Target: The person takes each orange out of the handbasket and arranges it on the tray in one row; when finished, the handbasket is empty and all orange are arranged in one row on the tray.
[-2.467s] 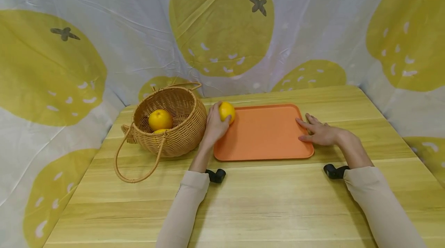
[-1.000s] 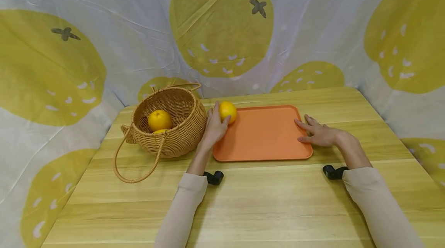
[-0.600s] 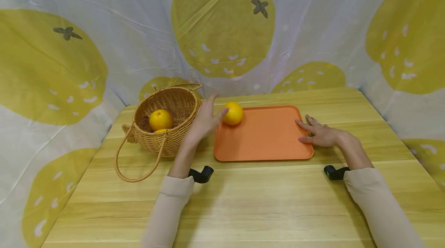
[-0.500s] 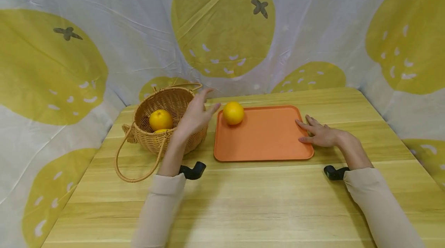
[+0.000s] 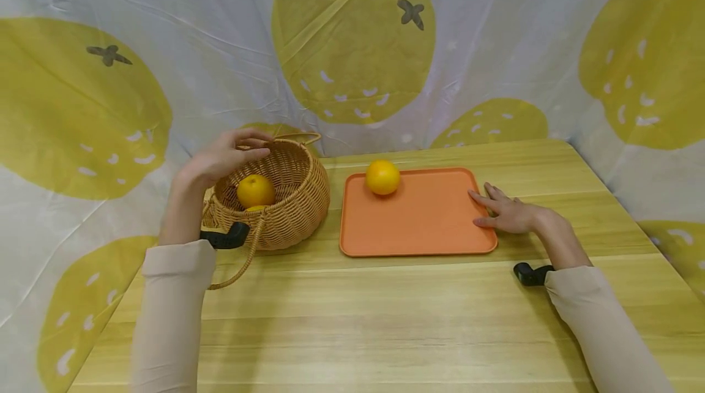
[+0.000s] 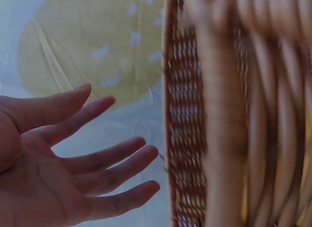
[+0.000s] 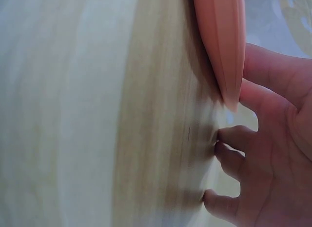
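Observation:
One orange (image 5: 382, 177) lies on the far left part of an orange tray (image 5: 418, 228). My left hand (image 5: 223, 156) hovers empty over the left rim of a wicker basket (image 5: 292, 197), its fingers loosely spread (image 6: 97, 173) beside the basket's weave (image 6: 190, 134). Inside the basket sits another orange (image 5: 256, 190), and a second one shows partly under it. At the tray's right edge rests my right hand (image 5: 503, 209); its thumb lies against the tray rim (image 7: 222, 46), and its fingers (image 7: 234, 154) touch the table.
The basket's loop handle (image 5: 231, 276) hangs forward onto the wooden table (image 5: 385, 319). A lemon-print cloth (image 5: 352, 44) closes off the back and both sides.
My left hand let go of the orange on the tray and swung left and up to the basket's far-left rim. The orange rolled slightly right. My right hand stayed put.

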A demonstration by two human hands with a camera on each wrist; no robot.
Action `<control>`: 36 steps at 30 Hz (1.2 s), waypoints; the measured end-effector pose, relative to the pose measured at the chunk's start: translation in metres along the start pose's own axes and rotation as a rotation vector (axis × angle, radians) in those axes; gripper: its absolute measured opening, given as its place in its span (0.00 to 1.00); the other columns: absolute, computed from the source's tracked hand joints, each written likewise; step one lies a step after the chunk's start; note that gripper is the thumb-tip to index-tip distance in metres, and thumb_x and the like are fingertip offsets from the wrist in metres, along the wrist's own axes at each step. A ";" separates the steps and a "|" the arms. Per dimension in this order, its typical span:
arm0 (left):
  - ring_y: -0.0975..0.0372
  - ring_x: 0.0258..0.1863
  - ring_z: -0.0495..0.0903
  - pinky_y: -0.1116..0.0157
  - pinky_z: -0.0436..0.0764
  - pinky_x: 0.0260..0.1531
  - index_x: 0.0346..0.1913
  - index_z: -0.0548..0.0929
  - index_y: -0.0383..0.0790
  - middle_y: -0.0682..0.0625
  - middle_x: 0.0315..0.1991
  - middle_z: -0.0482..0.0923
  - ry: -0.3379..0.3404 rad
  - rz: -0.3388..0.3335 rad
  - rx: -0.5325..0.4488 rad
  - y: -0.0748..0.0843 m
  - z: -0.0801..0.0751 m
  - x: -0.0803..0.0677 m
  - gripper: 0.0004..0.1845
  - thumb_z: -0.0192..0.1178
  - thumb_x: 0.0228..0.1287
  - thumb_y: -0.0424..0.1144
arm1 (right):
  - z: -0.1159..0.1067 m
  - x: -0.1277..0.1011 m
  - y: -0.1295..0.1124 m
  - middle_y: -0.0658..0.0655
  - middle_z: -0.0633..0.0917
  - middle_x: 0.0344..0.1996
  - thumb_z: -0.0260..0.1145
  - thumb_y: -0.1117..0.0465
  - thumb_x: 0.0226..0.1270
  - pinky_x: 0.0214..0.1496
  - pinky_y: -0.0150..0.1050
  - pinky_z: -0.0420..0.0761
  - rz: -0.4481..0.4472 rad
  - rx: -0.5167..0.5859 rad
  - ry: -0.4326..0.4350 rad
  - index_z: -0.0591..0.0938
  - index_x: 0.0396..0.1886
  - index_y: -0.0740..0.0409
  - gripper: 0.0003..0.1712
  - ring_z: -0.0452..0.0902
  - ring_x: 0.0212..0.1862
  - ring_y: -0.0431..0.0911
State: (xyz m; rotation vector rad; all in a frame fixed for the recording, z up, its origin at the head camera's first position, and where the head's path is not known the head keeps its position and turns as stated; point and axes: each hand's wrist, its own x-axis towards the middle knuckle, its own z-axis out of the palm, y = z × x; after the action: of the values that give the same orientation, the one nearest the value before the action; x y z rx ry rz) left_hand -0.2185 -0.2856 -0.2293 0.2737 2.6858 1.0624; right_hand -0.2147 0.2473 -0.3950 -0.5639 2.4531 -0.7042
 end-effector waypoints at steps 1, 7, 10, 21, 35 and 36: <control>0.37 0.75 0.63 0.45 0.69 0.67 0.75 0.67 0.33 0.29 0.75 0.63 -0.025 -0.005 -0.003 -0.007 -0.005 0.001 0.26 0.52 0.81 0.39 | 0.000 0.000 0.000 0.80 0.32 0.79 0.59 0.46 0.80 0.73 0.79 0.30 0.000 0.001 0.001 0.46 0.84 0.67 0.49 0.24 0.80 0.76; 0.36 0.73 0.64 0.53 0.76 0.57 0.76 0.65 0.30 0.26 0.75 0.61 -0.125 -0.070 -0.022 -0.037 -0.021 0.008 0.26 0.51 0.81 0.35 | 0.001 0.000 0.001 0.79 0.32 0.79 0.59 0.46 0.80 0.73 0.79 0.31 0.002 0.000 0.001 0.45 0.84 0.66 0.49 0.23 0.80 0.75; 0.35 0.73 0.64 0.56 0.77 0.57 0.77 0.63 0.29 0.26 0.76 0.59 -0.169 -0.106 -0.023 -0.045 -0.023 0.012 0.27 0.49 0.81 0.33 | 0.001 -0.001 0.002 0.79 0.32 0.79 0.59 0.46 0.80 0.73 0.79 0.31 0.002 0.000 0.003 0.46 0.84 0.66 0.50 0.24 0.80 0.75; 0.42 0.62 0.75 0.61 0.85 0.42 0.77 0.63 0.28 0.25 0.77 0.56 -0.222 -0.177 0.071 -0.057 -0.019 0.020 0.28 0.48 0.78 0.27 | 0.002 0.001 0.004 0.79 0.32 0.79 0.59 0.44 0.79 0.73 0.79 0.31 -0.007 0.005 0.008 0.46 0.84 0.65 0.50 0.24 0.80 0.75; 0.33 0.77 0.57 0.39 0.69 0.70 0.78 0.65 0.33 0.27 0.80 0.51 -0.341 -0.152 0.201 -0.054 -0.009 0.026 0.31 0.57 0.75 0.31 | 0.002 0.001 0.006 0.79 0.31 0.79 0.59 0.44 0.80 0.73 0.78 0.30 -0.008 0.007 0.008 0.46 0.84 0.66 0.51 0.23 0.80 0.75; 0.33 0.77 0.54 0.38 0.67 0.71 0.78 0.65 0.33 0.27 0.79 0.52 -0.341 -0.143 0.203 -0.054 -0.008 0.026 0.31 0.57 0.74 0.31 | 0.002 0.001 0.005 0.79 0.32 0.79 0.59 0.44 0.80 0.73 0.78 0.31 -0.004 0.003 0.006 0.46 0.84 0.66 0.50 0.24 0.80 0.75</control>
State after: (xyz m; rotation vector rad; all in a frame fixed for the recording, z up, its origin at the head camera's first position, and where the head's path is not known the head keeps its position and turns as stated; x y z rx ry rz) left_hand -0.2508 -0.3233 -0.2650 0.2665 2.4597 0.6364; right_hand -0.2151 0.2504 -0.3999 -0.5666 2.4568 -0.7114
